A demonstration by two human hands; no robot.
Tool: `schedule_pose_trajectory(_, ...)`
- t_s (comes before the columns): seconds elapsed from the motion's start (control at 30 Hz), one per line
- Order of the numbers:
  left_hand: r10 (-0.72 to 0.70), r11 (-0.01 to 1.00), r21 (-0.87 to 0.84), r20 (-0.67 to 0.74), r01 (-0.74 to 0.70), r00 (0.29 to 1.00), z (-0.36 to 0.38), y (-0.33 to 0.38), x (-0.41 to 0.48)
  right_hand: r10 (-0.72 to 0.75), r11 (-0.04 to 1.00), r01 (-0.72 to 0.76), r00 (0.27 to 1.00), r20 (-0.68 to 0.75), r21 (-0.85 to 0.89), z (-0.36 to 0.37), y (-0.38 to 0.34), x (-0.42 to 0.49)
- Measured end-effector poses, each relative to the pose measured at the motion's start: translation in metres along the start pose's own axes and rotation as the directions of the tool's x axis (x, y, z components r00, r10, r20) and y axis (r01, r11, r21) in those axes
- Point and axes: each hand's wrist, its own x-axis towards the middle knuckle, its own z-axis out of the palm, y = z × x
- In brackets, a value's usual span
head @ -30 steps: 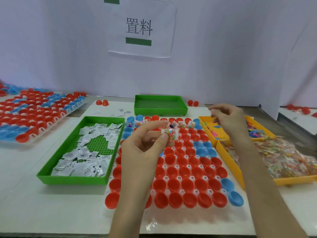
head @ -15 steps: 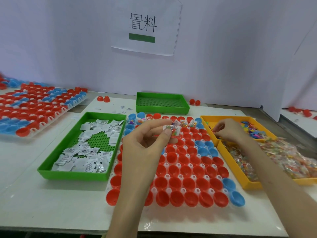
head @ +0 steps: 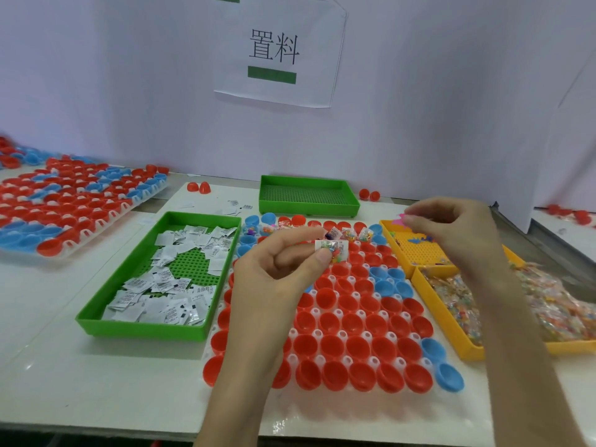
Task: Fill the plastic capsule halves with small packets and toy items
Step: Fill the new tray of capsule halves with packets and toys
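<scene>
Just the 12 o'clock row of capsule halves (head: 358,346) is filled so far, packet (head: 335,248) pinched by left fingers (head: 321,259), toy (head: 401,218) by right fingers (head: 419,222).

left hand (head: 277,275): held above the surface, thumb and forefinger pinching a small packet (head: 332,248), other fingers curled | left forearm (head: 238,382): enters from bottom edge | right hand (head: 451,233): level with left, fingertips pinching a pink toy piece (head: 401,218) | right forearm (head: 522,350): enters from lower right

Left hand (head: 274,279), right hand (head: 458,230) bare; forearms uncovered
</scene>
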Motion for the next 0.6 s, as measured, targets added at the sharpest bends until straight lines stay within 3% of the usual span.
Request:
schedule_pose_trajectory(0.13, -0.017, 0.999, -0.032, 0.047, 0.019, 0.999, -0.003, 0.001, -0.002, 0.033, 0.951, -0.050, 0.998, 0.060, 0.307, 0.010, -0.031, -0.061)
schedule_pose_trajectory(0.23, -0.028, 0.998, -0.052, 0.039, 0.030, 0.999, -0.007, 0.003, -0.001, 0.011, 0.907, -0.042, 0.997, 0.077, 0.418, 0.020, -0.044, -0.085)
schedule_pose_trajectory(0.6, -0.021, 1.000, -0.011, 0.084, 0.022, 0.996, -0.010, 0.001, -0.001, -0.147, 0.873, 0.064, 0.980, 0.136, 0.484, 0.043, -0.056, -0.101)
